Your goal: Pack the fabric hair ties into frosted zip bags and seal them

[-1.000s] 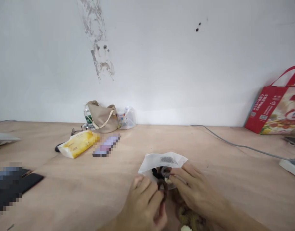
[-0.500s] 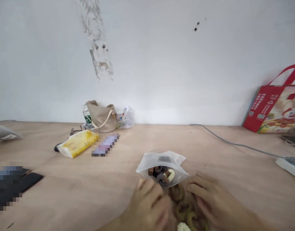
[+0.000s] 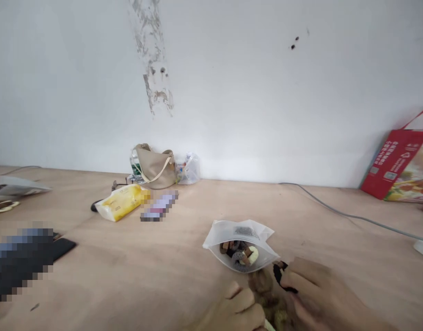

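Observation:
A frosted white bag lies with its mouth open towards me, holding several ring-shaped hair ties in grey, brown and cream. My right hand is closed on a black hair tie, just right of the bag's near corner. Below the bag, my left hand has curled fingers; what they hold, if anything, is hidden. Between the hands lies a pile of olive-brown hair ties, blurred and partly covered. A bit of a cream hair tie shows beside my left fingers.
Left on the wooden table are a yellow tissue pack, a pixelated phone and a dark flat device. A beige handbag and a clear plastic bag stand by the wall. Right are a red bag and a grey cable.
The view has swung left, so the scene sits farther right. A black hair tie now shows in my right hand. My left hand has moved lower, towards the pile.

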Demonstrator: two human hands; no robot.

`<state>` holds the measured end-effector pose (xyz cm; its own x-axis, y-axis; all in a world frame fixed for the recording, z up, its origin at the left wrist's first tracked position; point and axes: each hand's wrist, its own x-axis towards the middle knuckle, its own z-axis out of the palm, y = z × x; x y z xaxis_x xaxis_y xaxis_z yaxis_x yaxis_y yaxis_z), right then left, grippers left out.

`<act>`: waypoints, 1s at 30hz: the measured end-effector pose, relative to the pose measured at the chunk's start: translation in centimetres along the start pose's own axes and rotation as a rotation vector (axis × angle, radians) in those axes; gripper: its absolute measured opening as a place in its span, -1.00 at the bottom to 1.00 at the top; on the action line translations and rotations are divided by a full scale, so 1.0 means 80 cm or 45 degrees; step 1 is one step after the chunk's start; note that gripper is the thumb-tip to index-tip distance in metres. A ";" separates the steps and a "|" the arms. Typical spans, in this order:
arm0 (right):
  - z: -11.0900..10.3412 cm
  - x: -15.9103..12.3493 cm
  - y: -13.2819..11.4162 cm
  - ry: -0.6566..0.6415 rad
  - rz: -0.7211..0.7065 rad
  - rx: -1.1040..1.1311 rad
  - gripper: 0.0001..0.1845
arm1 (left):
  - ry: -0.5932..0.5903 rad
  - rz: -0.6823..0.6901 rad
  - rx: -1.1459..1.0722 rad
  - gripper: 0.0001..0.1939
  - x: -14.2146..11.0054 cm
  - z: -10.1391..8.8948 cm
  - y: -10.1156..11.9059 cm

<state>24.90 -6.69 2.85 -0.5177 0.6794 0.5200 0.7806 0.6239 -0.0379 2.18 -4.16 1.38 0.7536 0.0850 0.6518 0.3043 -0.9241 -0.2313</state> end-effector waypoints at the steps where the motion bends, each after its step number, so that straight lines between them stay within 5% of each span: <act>1: -0.002 0.004 -0.003 0.049 -0.090 0.019 -0.85 | 0.008 0.006 0.000 -0.72 0.001 -0.004 -0.001; 8: 0.009 0.045 -0.009 0.245 -0.361 -0.001 -0.73 | 0.151 -0.145 0.222 -0.81 0.009 -0.020 -0.034; 13: 0.025 0.061 -0.008 0.370 -0.288 -0.164 -0.70 | 0.048 -0.257 0.417 -0.89 0.001 -0.014 -0.061; 18: 0.034 0.058 -0.003 0.512 -0.154 -0.285 -0.70 | 0.148 -0.371 0.508 -0.86 0.000 -0.012 -0.065; 30: 0.040 0.074 0.026 0.182 0.035 -0.368 -0.63 | -0.217 -0.738 0.099 -0.64 0.019 -0.007 -0.097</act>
<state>22.36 -0.13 3.16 -0.4568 0.6204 0.6375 0.8713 0.4567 0.1798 0.63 2.91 4.60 0.5331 0.6307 0.5639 0.7298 -0.6800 0.0705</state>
